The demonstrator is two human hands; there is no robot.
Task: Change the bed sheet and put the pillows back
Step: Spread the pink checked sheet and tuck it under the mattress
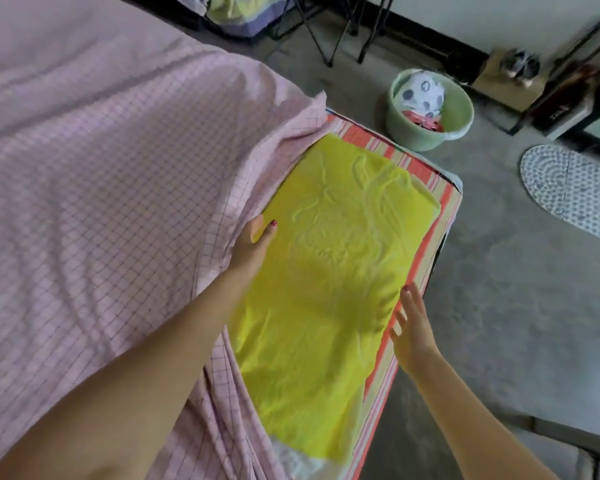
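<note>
Fingers of the left hand [253, 242] curl on the pink sheet [101, 188] edge, beside the yellow cloth [329, 258]. The right hand [411, 332] is flat and loose. A hard tug could bunch it.

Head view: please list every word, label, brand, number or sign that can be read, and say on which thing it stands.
No text can be read.
Dark box by the wall, far right: faint pale marks, too blurred to read.
Packets in the green basin: printed, but too small to read.
Pink checked sheet, yellow cloth, striped mattress: patterns only, no writing.
</note>
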